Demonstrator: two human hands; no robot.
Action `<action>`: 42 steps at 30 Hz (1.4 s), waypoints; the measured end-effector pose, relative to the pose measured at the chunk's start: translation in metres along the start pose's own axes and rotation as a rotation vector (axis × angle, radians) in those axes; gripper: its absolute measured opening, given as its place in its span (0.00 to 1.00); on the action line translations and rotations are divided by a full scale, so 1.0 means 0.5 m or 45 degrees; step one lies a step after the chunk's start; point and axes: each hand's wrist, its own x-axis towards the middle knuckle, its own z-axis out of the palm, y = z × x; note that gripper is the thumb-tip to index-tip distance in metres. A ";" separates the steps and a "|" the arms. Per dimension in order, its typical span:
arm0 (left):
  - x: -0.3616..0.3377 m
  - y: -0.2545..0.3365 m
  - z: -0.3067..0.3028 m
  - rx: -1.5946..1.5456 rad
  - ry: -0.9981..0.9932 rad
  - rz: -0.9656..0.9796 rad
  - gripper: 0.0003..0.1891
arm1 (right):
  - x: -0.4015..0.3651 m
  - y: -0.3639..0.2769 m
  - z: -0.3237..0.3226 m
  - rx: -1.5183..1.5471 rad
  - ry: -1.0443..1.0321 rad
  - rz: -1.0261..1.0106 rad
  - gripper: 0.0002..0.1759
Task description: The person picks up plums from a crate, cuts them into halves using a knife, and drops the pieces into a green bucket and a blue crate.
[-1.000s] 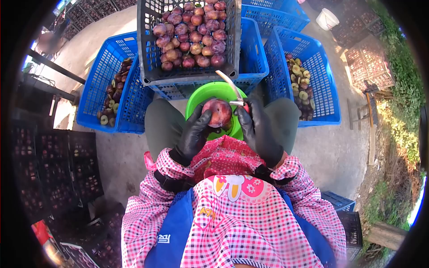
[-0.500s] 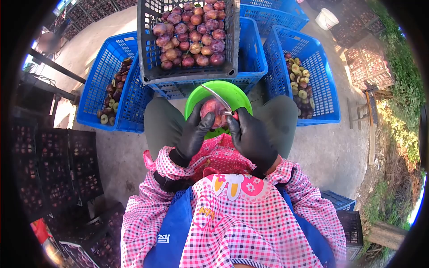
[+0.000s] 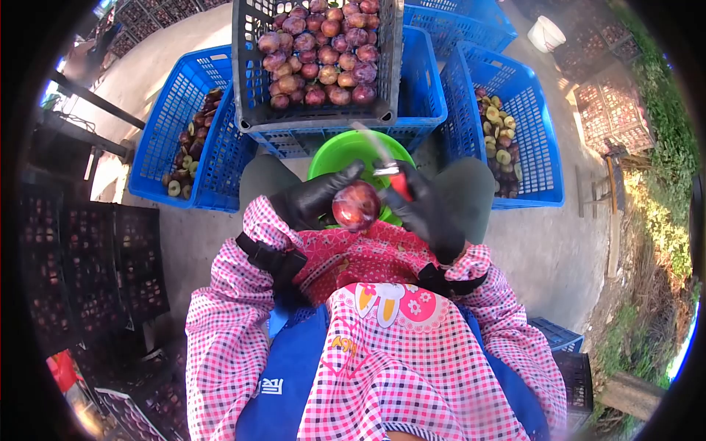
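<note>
A red-purple plum (image 3: pixel 356 206) is in my gloved left hand (image 3: pixel 318 197), in front of my apron. My black-gloved right hand (image 3: pixel 426 213) is closed round the red handle of a knife (image 3: pixel 398 184), whose blurred blade points up and to the left. Knife and plum are apart. Behind both hands a green basin (image 3: pixel 349 145) sits between my knees; its inside is mostly hidden. Beyond it, a black crate (image 3: pixel 318 120) full of whole plums rests on a blue crate (image 3: pixel 430 121).
Blue crates with cut plums stand at the left (image 3: pixel 151 158) and right (image 3: pixel 546 147). Stacked dark crates (image 3: pixel 136 257) line the left side. A white bucket (image 3: pixel 546 34) stands at the back right, with plants along the right edge.
The plum has come down towards my apron and is away from the blade. My right hand and the knife have moved slightly right. The view has shifted a little.
</note>
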 end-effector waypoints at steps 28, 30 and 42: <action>-0.001 -0.075 0.021 0.647 0.577 0.762 0.29 | -0.041 0.027 0.060 -0.438 0.039 -0.049 0.12; -0.005 -0.072 0.024 0.655 0.570 0.755 0.28 | -0.039 0.026 0.062 -0.446 0.040 -0.050 0.12; 0.012 -0.085 -0.068 0.079 0.006 0.476 0.29 | -0.047 0.033 0.096 -0.525 0.150 -0.077 0.13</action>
